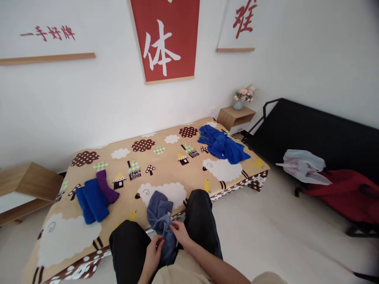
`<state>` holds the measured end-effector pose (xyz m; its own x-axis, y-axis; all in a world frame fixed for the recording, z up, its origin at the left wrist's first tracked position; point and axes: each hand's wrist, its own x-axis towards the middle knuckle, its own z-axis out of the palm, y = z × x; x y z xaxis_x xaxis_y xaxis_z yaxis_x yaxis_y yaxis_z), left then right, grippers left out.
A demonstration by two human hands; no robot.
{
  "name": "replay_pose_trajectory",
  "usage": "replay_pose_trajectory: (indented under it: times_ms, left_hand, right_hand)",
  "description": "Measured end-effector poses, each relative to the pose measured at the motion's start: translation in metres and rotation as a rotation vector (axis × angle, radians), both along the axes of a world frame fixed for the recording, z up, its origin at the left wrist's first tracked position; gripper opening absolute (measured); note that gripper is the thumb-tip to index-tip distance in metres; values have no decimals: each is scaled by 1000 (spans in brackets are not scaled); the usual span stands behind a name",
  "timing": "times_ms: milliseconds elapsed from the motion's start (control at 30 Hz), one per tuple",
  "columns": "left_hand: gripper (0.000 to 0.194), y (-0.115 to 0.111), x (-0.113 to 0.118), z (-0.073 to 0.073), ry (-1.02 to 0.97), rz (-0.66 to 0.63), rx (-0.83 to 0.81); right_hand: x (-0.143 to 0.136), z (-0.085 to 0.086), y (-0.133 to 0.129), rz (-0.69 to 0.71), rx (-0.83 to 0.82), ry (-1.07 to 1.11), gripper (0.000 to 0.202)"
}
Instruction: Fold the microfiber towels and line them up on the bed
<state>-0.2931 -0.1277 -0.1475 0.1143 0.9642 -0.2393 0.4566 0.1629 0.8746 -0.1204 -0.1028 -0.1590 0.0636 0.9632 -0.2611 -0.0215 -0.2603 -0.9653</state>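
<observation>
A crumpled grey-blue towel (161, 215) with a small white tag hangs from the bed's edge down between my knees. My right hand (180, 233) pinches its right side near the tag. Lower down, my left hand (154, 251) has its fingers closed at the towel's left edge; the fingertips are partly hidden. On the bed to the left lie folded blue towels (92, 201) side by side, with a folded purple towel (107, 187) touching them. A loose heap of bright blue towels (223, 144) lies at the bed's far right.
The bed has a beige sheep-print sheet (168, 165). A wooden nightstand (26, 185) stands left; another nightstand (233, 116) at the back right holds a flower vase (238, 104). Right of the bed, a black folding couch (319, 134) carries a plastic bag (304, 163) and red cloth (346, 193).
</observation>
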Motion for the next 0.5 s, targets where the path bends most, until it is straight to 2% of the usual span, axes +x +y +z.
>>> replay_pose_trajectory:
  times_ms: [100,200,300,400,500]
  left_hand:
    - [63,3,3,4,14,34,64]
    - [59,1,-1,4,10,77,44]
    - [54,-3,-5,2,15,79,-7]
    - [48,-3,-6,1,37,143,6]
    - [46,-1,-10,-1,52,255,45]
  right_hand:
    - [4,-8,7,-35,-44,-24,52]
    - [2,-14,5,-16,-28,-223,38]
    - [1,-12,3,-49,32,-368,27]
    - [1,-8,4,-136,87,-385,25]
    - [5,-9,8,-197,75,-320,30]
